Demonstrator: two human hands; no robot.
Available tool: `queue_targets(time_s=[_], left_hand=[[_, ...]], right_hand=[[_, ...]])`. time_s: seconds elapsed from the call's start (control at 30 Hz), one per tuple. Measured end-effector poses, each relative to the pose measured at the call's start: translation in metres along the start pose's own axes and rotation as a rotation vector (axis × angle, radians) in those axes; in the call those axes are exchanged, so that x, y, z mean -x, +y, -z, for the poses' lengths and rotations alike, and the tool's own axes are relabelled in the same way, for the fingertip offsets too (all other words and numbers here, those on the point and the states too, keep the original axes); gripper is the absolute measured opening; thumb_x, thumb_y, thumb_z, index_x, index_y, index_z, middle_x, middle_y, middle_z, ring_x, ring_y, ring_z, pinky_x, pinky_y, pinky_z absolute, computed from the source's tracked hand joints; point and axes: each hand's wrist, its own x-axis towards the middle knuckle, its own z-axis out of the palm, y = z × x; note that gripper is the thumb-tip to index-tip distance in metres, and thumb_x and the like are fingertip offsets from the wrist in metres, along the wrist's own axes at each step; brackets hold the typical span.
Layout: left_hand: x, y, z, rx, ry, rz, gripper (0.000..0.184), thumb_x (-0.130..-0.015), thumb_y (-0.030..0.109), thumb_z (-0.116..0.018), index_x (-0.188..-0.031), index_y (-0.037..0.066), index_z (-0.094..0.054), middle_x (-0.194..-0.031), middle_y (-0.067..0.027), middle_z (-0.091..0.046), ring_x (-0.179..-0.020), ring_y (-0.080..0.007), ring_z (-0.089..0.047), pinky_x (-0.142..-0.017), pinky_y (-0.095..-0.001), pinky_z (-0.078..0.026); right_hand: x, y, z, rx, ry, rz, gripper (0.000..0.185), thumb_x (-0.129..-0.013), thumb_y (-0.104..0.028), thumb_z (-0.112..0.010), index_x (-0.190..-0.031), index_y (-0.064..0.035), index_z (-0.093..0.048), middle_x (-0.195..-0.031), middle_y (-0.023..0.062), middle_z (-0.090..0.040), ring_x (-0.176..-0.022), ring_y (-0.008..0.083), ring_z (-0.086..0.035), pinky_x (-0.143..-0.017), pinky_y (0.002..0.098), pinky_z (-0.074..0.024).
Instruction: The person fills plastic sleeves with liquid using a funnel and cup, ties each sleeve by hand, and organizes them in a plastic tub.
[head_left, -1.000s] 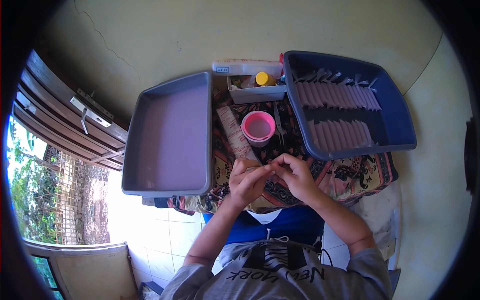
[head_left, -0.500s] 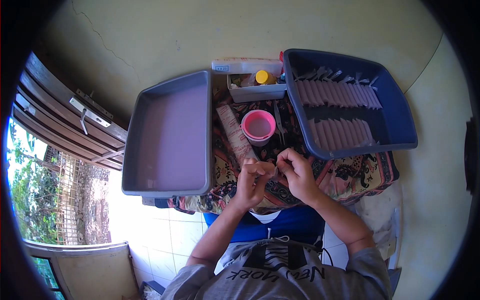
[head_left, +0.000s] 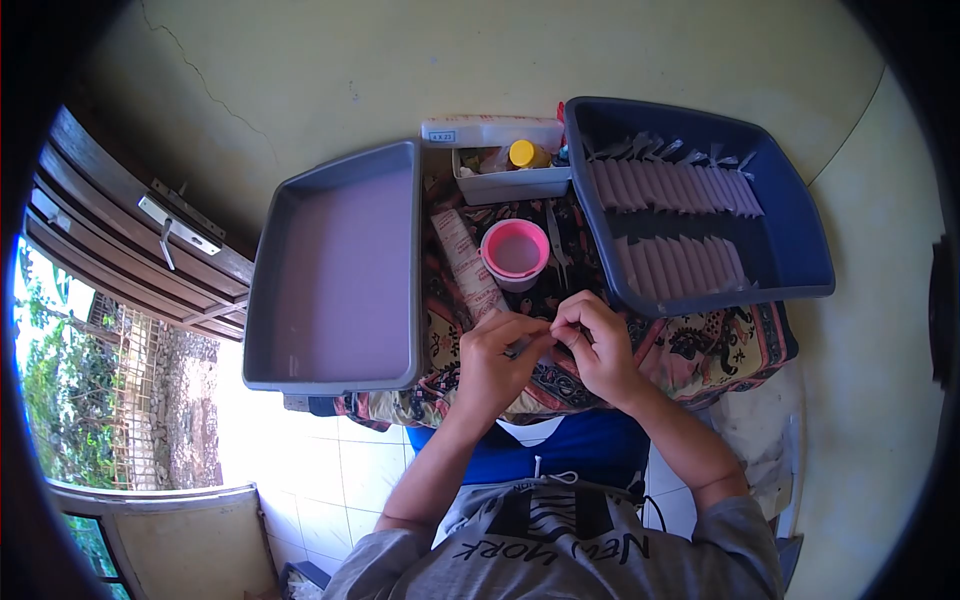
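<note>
My left hand (head_left: pixel 495 362) and my right hand (head_left: pixel 600 350) meet at the fingertips over the near part of the cloth. Both are closed in a pinch on a small, thin, clear plastic bag, mostly hidden by the fingers. Just beyond them stands a white pail with a pink rim (head_left: pixel 541 268), holding pale purple liquid. To its left lies a printed pack of plastic bags (head_left: pixel 461 250). A pair of tongs or scissors (head_left: pixel 557 245) rests right of the pail.
At left is a grey tub (head_left: pixel 414 300) of purple liquid. A blue tub (head_left: pixel 790 270) at right holds two rows of filled purple bags (head_left: pixel 680 188). A box (head_left: pixel 515 187) with a yellow-lidded jar (head_left: pixel 526 153) and another pack (head_left: pixel 490 132) stand behind. Patterned cloth (head_left: pixel 700 350) covers the table.
My left hand has turned and shifted slightly left, its fingers now stretched toward my right hand's pinch. The fingertips of both hands have come together, and less of the plastic shows.
</note>
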Motion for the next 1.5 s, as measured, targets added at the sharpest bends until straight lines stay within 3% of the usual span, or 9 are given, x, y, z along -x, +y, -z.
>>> queue_targets(time_s=[0.13,0.2,0.33,0.4,0.93,1.13,1.2,1.5], left_hand=[[-0.001,-0.004,-0.001,-0.099,0.021,-0.048,0.014,-0.067,0.0,-0.074,-0.08,0.0,-0.07,-0.078,-0.0087,-0.066,-0.067,-0.0192,-0.06,-0.062,-0.0304,-0.048],[0.0,-0.009,-0.003,0.096,-0.013,0.194,0.013,-0.071,-0.001,-0.073,-0.083,-0.001,-0.069,-0.077,-0.006,-0.066,-0.073,-0.012,-0.061,-0.065,-0.0254,-0.047],[0.004,-0.016,-0.005,0.292,-0.045,0.421,0.01,-0.075,0.0,-0.071,-0.085,-0.003,-0.068,-0.076,-0.0046,-0.067,-0.072,-0.0085,-0.061,-0.064,-0.0219,-0.047],[0.002,-0.013,-0.004,0.442,-0.023,0.54,0.012,-0.077,0.003,-0.071,-0.086,-0.003,-0.07,-0.069,-0.0052,-0.066,-0.062,-0.0063,-0.055,-0.058,-0.0211,-0.043],[-0.012,-0.015,0.007,0.586,-0.094,0.611,0.011,-0.081,0.003,-0.067,-0.088,-0.005,-0.067,-0.073,-0.0084,-0.068,-0.067,-0.0105,-0.063,-0.063,-0.0215,-0.048],[-0.008,-0.022,-0.008,0.649,-0.081,0.505,0.008,-0.085,0.004,-0.064,-0.085,-0.003,-0.066,-0.082,-0.0048,-0.065,-0.068,-0.0085,-0.058,-0.063,-0.0215,-0.045],[-0.004,-0.023,-0.014,0.906,-0.028,0.55,0.007,-0.087,0.004,-0.06,-0.088,-0.002,-0.065,-0.084,-0.0029,-0.063,-0.071,-0.0081,-0.056,-0.064,-0.0217,-0.043],[0.001,-0.023,-0.021,1.036,0.03,0.578,0.003,-0.09,0.001,-0.056,-0.091,0.002,-0.059,-0.081,0.0003,-0.058,-0.074,-0.0062,-0.052,-0.068,-0.0201,-0.041]], right_hand=[[0.006,0.006,-0.002,0.033,0.016,0.018,0.014,-0.078,0.006,-0.064,-0.087,0.0001,-0.055,-0.084,0.0094,-0.057,-0.071,0.018,-0.058,-0.06,0.0271,-0.0452],[0.014,0.005,-0.008,-0.05,0.169,-0.01,0.018,-0.076,0.006,-0.068,-0.089,-0.0001,-0.056,-0.087,0.011,-0.06,-0.074,0.02,-0.06,-0.062,0.0276,-0.0474],[0.019,-0.001,-0.013,0.186,0.11,0.223,0.029,-0.068,0.009,-0.073,-0.09,-0.0003,-0.057,-0.088,0.0131,-0.06,-0.078,0.0265,-0.062,-0.068,0.0328,-0.0506],[0.02,0.0,-0.014,0.228,0.114,0.244,0.029,-0.068,0.008,-0.073,-0.091,0.0,-0.057,-0.088,0.013,-0.06,-0.078,0.0268,-0.062,-0.067,0.0332,-0.0505],[0.011,-0.008,-0.004,0.477,-0.012,0.255,0.026,-0.069,0.006,-0.066,-0.094,0.0013,-0.062,-0.093,0.012,-0.057,-0.08,0.0268,-0.059,-0.069,0.0353,-0.05],[0.003,-0.007,-0.002,0.506,-0.115,0.195,0.019,-0.073,0.004,-0.059,-0.092,0.0005,-0.057,-0.089,0.0128,-0.053,-0.082,0.0285,-0.057,-0.07,0.0372,-0.0477],[0.001,-0.011,-0.001,0.507,-0.142,0.182,0.018,-0.074,0.003,-0.058,-0.091,0.0005,-0.056,-0.088,0.0128,-0.052,-0.083,0.0289,-0.056,-0.071,0.0376,-0.0474],[-0.008,-0.019,0.012,0.404,-0.312,0.16,0.012,-0.078,-0.001,-0.059,-0.087,0.0022,-0.052,-0.086,0.0141,-0.052,-0.083,0.0305,-0.056,-0.072,0.0389,-0.0476]])
